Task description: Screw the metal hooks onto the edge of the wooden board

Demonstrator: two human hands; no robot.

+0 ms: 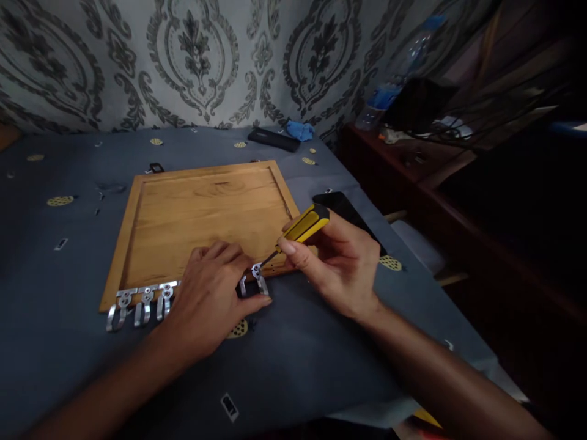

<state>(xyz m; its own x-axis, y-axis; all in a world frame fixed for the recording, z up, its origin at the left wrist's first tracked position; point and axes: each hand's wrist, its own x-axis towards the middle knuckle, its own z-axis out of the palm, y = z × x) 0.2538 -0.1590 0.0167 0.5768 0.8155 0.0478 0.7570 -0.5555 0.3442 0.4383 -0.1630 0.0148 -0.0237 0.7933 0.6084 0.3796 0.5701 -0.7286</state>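
Observation:
A framed wooden board (197, 220) lies on the cloth, with several silver metal double hooks along its near edge. Three of them, one being the hook (147, 299), show left of my left hand (213, 293). That hand rests over the near edge, its thumb and fingers closed about the rightmost metal hook (260, 280), partly hiding the hooks beneath. My right hand (342, 263) grips a yellow and black screwdriver (303, 226), tilted, its tip at a screw on that hook. Small dark holes in the frame show just to the right.
Blue cloth (293, 366) covers the table. A black phone (351, 214) lies right of the board. Behind it are a black case (274, 139) and a crumpled blue cloth (300, 130). A plastic bottle (398, 73) stands on the dark red furniture at right, near cables.

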